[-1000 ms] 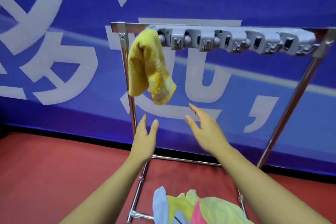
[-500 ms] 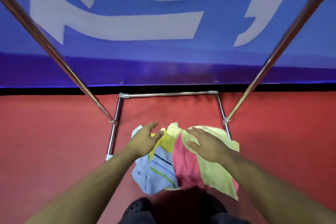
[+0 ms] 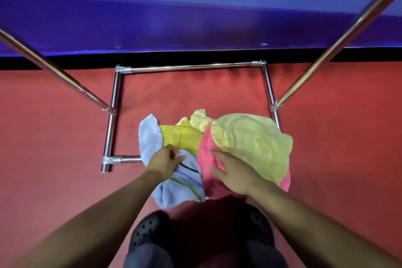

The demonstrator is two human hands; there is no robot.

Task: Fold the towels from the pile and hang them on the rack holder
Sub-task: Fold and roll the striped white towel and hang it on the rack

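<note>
While both hands are down on the pile, I log progress as judged from this view alone: several towels lie unfolded on the floor, none is lifted, and the top bar of the rack is out of frame, so I cannot tell what hangs there.

Grip state. My left hand (image 3: 166,160) has fingers curled onto the white striped towel (image 3: 185,183), apparently pinching a fold right at its fingertips; the thumb side is hidden, so I read this as a grip, not a certainty. My right hand (image 3: 233,173) lies with fingers spread and fairly straight on the pink towel (image 3: 207,148), holding nothing.

Layout relative to the grip. Just beyond the left hand's fingertips sits the bright yellow towel (image 3: 182,136). The pink towel lies between the two hands. Outboard of the right hand, overlapping the pink one, is the pale yellow-green towel (image 3: 254,139).

Remaining, in my judgement: pull the striped towel free, fold it, hang it, then repeat for every other piece.

Surroundings. The rack base frame (image 3: 189,67) encloses the pile on the red floor (image 3: 54,137); two slanted rack poles (image 3: 339,43) rise either side. My dark shoes (image 3: 150,233) sit just behind the pile.

Obstructions: the towels overlap, so lifting one may drag a neighbour; the frame's near rail runs under the pile beside the left hand.
</note>
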